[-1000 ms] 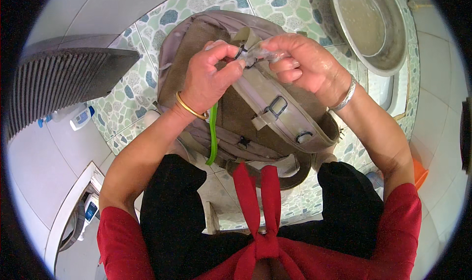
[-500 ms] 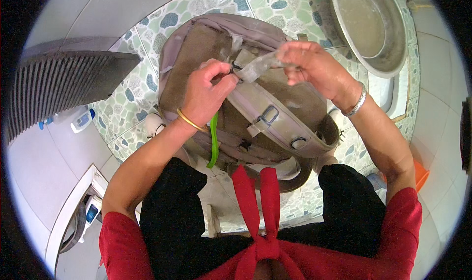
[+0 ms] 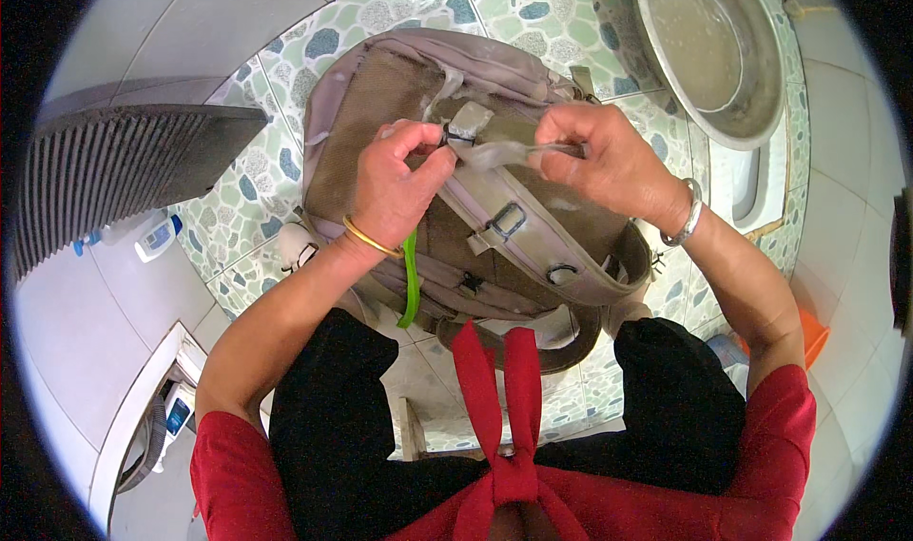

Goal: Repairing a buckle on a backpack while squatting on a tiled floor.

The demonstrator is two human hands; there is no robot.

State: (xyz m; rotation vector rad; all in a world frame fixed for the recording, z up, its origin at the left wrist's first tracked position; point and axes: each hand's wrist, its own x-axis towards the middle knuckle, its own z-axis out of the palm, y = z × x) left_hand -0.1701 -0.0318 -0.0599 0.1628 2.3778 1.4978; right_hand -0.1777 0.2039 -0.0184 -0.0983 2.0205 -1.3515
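Note:
A wet brownish-grey backpack (image 3: 366,113) lies on the floor in front of me, its shoulder strap (image 3: 533,241) uppermost. My left hand (image 3: 404,182) is closed in a pinch on a small black buckle (image 3: 458,139) near the end of that strap. Between the two hands runs a grey webbing strap (image 3: 499,153), wet and slightly twisted. My right hand (image 3: 604,165) grips its other end between thumb and fingers. A bright green strip (image 3: 411,280) hangs below my left wrist, against the bag.
A metal basin (image 3: 775,94) of cloudy water stands at the far right, partly over a white squat toilet (image 3: 749,194). A black ribbed object (image 3: 143,180) juts in from the left, above a white bottle with a blue cap (image 3: 157,239). Something orange (image 3: 813,337) sits by the right wall.
My right hand has moved down slightly, and its fingers have curled in. The webbing, slanting upward before, now runs nearly level. My left hand keeps its pinch at the buckle.

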